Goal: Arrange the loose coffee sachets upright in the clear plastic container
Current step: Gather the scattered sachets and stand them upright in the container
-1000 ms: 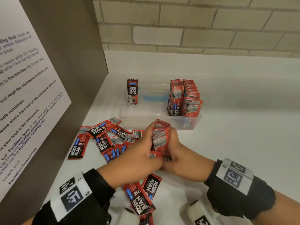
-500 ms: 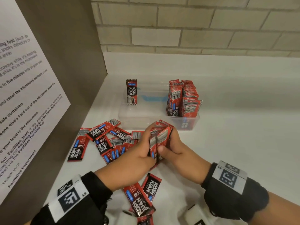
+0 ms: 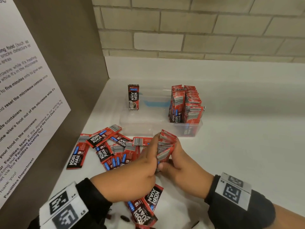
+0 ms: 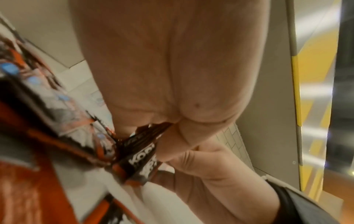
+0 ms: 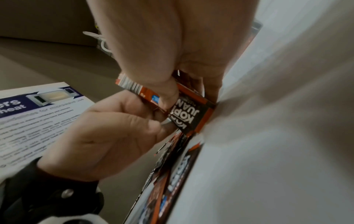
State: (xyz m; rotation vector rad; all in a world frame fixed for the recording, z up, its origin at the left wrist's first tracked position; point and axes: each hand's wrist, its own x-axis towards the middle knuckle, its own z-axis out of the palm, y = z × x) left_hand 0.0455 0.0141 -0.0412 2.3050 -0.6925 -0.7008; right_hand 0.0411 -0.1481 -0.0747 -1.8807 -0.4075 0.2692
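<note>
Red sachets (image 3: 113, 147) loose (container (image 3: 140, 128) half-filled)

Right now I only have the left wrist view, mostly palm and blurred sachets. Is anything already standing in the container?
Observer: Yes. The head view shows a packed row of sachets standing upright at the right end of the clear container.
Operator: And its other end?
Observer: A single sachet stands upright at the far left corner; I cannot tell whether it is inside or against the wall.
Operator: Where is the held bundle?
Observer: The bundle of sachets, in the grip of the left hand and right hand, is just in front of the container, not over it.
</note>
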